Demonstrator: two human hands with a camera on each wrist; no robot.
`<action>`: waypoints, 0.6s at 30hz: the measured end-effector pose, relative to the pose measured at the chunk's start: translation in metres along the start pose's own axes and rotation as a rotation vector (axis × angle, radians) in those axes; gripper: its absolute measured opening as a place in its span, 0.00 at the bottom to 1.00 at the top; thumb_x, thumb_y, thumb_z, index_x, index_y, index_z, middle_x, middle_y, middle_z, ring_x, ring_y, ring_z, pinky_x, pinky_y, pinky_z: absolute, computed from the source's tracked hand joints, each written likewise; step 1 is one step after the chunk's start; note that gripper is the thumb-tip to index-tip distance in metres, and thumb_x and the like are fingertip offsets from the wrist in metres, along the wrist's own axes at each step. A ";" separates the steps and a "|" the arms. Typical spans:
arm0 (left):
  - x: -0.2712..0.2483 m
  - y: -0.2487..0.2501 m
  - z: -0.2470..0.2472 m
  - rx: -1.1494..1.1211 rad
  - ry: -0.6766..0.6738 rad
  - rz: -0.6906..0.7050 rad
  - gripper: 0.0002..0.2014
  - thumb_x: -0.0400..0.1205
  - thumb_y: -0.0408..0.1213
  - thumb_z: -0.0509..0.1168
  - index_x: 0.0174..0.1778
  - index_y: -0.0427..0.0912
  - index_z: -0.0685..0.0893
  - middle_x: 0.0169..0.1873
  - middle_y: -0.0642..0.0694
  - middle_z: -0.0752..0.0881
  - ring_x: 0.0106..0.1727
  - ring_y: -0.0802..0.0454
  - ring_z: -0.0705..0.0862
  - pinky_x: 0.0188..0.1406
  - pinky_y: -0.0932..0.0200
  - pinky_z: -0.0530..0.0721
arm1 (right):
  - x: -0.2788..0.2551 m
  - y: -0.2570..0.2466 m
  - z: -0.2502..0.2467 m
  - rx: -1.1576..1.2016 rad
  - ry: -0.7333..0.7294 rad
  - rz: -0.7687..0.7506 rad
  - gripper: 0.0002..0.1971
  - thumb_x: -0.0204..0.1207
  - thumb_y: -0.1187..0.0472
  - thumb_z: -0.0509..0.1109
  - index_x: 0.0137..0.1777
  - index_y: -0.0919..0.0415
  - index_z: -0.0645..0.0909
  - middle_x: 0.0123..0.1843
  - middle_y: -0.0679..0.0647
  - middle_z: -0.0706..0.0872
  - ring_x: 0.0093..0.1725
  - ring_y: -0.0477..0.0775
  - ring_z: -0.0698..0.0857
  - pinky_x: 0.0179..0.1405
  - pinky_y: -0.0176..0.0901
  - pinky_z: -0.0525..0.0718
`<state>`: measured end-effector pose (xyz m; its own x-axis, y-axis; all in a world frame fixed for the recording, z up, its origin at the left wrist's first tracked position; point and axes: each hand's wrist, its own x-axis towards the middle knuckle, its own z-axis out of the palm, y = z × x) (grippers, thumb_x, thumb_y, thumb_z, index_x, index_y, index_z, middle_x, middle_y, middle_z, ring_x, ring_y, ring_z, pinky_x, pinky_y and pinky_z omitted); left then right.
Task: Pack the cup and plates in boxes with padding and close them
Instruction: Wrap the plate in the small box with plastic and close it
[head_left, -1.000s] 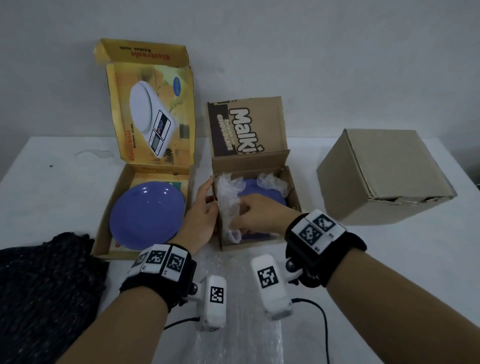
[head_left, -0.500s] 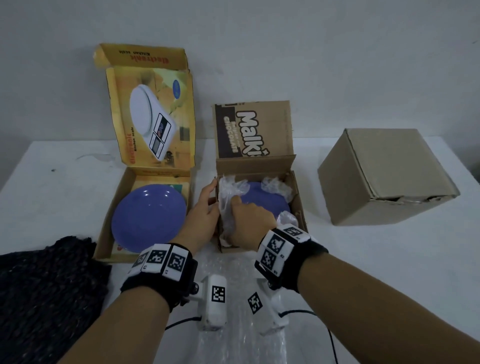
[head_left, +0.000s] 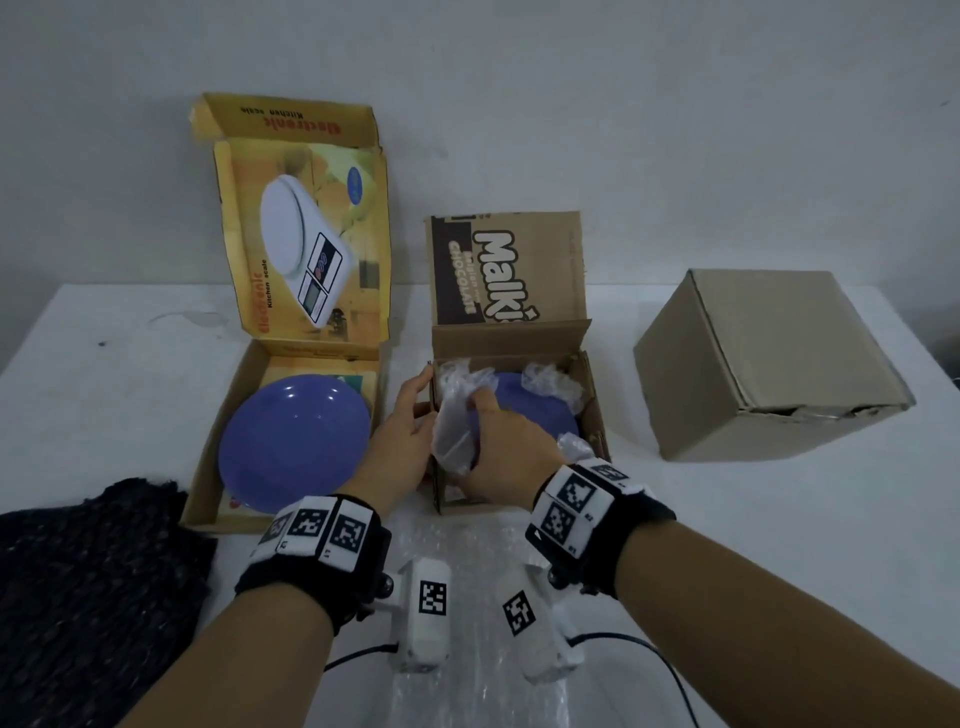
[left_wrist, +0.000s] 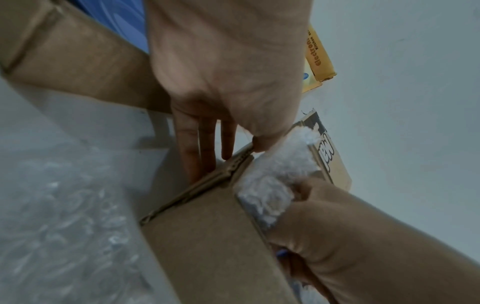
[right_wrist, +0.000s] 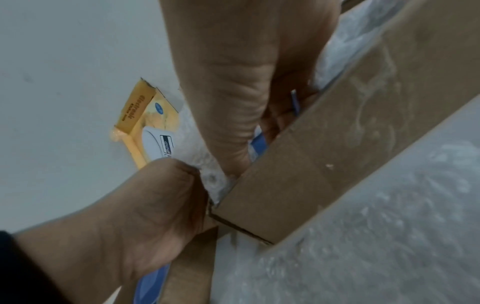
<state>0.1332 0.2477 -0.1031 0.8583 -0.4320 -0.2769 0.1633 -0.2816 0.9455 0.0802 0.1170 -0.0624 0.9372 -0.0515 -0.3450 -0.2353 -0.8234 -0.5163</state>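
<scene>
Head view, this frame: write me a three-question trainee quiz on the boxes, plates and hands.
1. True or false: the yellow box holds a plate with no padding over it.
2. Which hand steadies the brown box from outside: A left hand, B right hand?
3. Fill in: the right hand tucks ___ around the boxed plate.

Key: 1 true. 2 A. 3 bubble wrap.

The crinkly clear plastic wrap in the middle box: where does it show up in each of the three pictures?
Head: plastic wrap at centre, along the brown box's left wall, under the right hand.
Left wrist: white bunch right of centre.
Right wrist: white strip at centre.
Shared landmark: the yellow box lid.
</scene>
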 end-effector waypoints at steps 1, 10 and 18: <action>-0.002 0.003 0.000 -0.006 -0.005 0.003 0.26 0.87 0.29 0.54 0.79 0.55 0.59 0.48 0.55 0.83 0.51 0.57 0.83 0.50 0.68 0.82 | -0.002 0.001 -0.003 0.038 0.025 -0.081 0.40 0.69 0.53 0.75 0.78 0.55 0.58 0.71 0.60 0.75 0.59 0.62 0.84 0.55 0.50 0.84; 0.000 -0.006 0.001 0.037 0.038 0.035 0.25 0.88 0.34 0.53 0.78 0.65 0.61 0.68 0.41 0.79 0.59 0.43 0.82 0.58 0.54 0.81 | -0.016 0.009 -0.014 -0.065 -0.117 -0.173 0.17 0.81 0.55 0.61 0.36 0.65 0.81 0.40 0.58 0.80 0.42 0.59 0.80 0.49 0.55 0.79; 0.000 -0.002 0.001 0.048 0.025 0.028 0.26 0.88 0.34 0.52 0.80 0.62 0.59 0.59 0.49 0.81 0.46 0.61 0.81 0.45 0.65 0.81 | 0.011 0.002 -0.005 -0.188 -0.162 0.039 0.24 0.73 0.50 0.71 0.64 0.58 0.71 0.58 0.57 0.79 0.54 0.59 0.81 0.48 0.49 0.81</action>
<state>0.1321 0.2476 -0.1050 0.8741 -0.4189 -0.2459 0.1164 -0.3108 0.9433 0.0909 0.1124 -0.0631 0.8715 -0.0065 -0.4904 -0.2042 -0.9139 -0.3508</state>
